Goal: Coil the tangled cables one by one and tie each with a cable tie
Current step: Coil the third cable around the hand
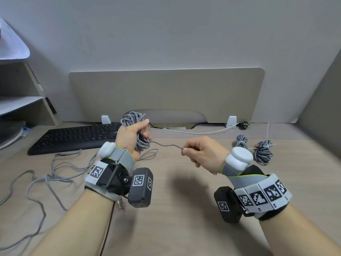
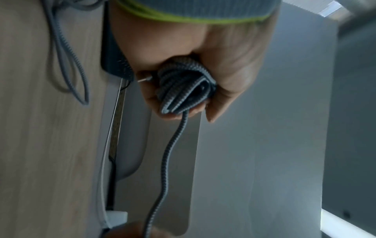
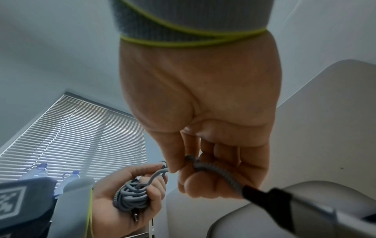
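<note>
My left hand [image 1: 135, 133] grips a coiled bundle of grey braided cable [image 1: 133, 118], held upright above the desk; the same coil [image 2: 183, 87] fills the fist [image 2: 203, 90] in the left wrist view. A free strand [image 1: 166, 145] runs from it to my right hand [image 1: 193, 151], which pinches it near the end. In the right wrist view the strand [image 3: 215, 170] passes under the right fingers [image 3: 195, 185] and ends in a black and silver plug [image 3: 284, 201]. Loose grey cables [image 1: 46, 179] sprawl on the desk at left. Two tied coils [image 1: 263, 152] lie at right.
A black keyboard [image 1: 73, 137] lies behind my left hand. A white cable [image 1: 193, 132] runs along the desk's back below the beige divider panel [image 1: 166, 93]. Shelves [image 1: 20, 100] stand far left. A thin cable tie [image 1: 268, 132] sticks up from the right coil.
</note>
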{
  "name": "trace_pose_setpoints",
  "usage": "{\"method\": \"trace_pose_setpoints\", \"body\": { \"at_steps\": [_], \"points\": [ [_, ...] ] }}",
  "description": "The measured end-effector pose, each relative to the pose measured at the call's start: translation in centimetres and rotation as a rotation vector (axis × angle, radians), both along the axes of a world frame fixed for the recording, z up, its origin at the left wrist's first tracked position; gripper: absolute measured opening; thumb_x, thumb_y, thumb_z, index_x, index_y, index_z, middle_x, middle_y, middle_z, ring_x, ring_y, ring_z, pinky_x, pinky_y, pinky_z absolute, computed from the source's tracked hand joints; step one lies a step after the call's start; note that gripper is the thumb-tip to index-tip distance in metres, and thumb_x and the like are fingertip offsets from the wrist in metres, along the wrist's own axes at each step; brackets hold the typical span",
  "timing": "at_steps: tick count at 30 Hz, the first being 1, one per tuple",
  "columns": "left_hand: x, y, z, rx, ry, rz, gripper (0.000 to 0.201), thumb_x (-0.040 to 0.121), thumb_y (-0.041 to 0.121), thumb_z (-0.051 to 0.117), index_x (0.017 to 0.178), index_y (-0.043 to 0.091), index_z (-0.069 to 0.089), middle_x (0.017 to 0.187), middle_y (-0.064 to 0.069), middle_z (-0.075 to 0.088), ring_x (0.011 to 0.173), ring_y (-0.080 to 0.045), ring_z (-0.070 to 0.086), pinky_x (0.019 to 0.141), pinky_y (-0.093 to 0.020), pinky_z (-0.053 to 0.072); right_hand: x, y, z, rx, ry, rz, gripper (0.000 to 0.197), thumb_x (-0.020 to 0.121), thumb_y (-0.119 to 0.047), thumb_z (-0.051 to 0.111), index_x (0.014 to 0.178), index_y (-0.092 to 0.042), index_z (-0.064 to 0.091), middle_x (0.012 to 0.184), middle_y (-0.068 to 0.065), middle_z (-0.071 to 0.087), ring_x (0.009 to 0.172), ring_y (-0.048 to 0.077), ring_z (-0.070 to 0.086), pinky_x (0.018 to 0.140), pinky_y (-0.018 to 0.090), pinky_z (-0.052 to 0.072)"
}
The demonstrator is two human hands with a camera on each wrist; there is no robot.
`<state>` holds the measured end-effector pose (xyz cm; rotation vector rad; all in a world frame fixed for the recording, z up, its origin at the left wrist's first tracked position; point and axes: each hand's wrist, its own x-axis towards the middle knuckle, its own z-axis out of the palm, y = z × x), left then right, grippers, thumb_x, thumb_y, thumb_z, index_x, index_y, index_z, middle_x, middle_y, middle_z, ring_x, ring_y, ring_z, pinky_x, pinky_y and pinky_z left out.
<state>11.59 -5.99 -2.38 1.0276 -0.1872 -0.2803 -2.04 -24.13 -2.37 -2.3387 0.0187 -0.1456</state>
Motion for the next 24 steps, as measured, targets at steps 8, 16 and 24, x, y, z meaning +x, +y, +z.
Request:
{"method": "trace_pose_setpoints", "body": {
  "at_steps": [8, 16, 24],
  "points": [
    [-3.7, -2.2, -0.2, 0.372, -0.354, -0.169, 0.02, 0.078, -0.008, 0.071, 0.086, -0.003, 0.054, 0.052, -0.005, 0.053, 0.038, -0.018, 0.045, 0.042, -0.024, 0.04, 0.3, -0.6, 0.1, -0.002, -0.07, -0.042, 0.024, 0.096, -0.017, 0.052, 0.074, -0.024, 0.059, 0.059, -0.002, 0.053, 0.052, 0.017, 0.052, 0.054, 0.024, 0.044],
    [-5.4, -3.5, -1.3, 0.469, -0.373, -0.362, 0.034, 0.076, -0.008, 0.073, 0.104, -0.009, 0.054, 0.071, -0.016, 0.063, 0.059, -0.025, 0.063, 0.054, -0.029, 0.05, 0.5, -0.9, 0.2, 0.124, -0.117, -0.028, 0.017, 0.097, -0.013, 0.052, 0.086, -0.008, 0.064, 0.064, 0.003, 0.063, 0.057, 0.017, 0.062, 0.06, 0.033, 0.05],
    [-4.5, -3.5, -1.5, 0.388, -0.343, -0.191, 0.029, 0.081, -0.007, 0.07, 0.083, 0.007, 0.045, 0.054, 0.0, 0.051, 0.041, -0.02, 0.048, 0.043, -0.023, 0.039, 0.2, -1.3, 0.2, 0.066, -0.089, -0.102, 0.024, 0.092, -0.027, 0.062, 0.07, -0.02, 0.063, 0.061, 0.005, 0.06, 0.053, 0.012, 0.049, 0.058, 0.028, 0.043]
  ]
}}
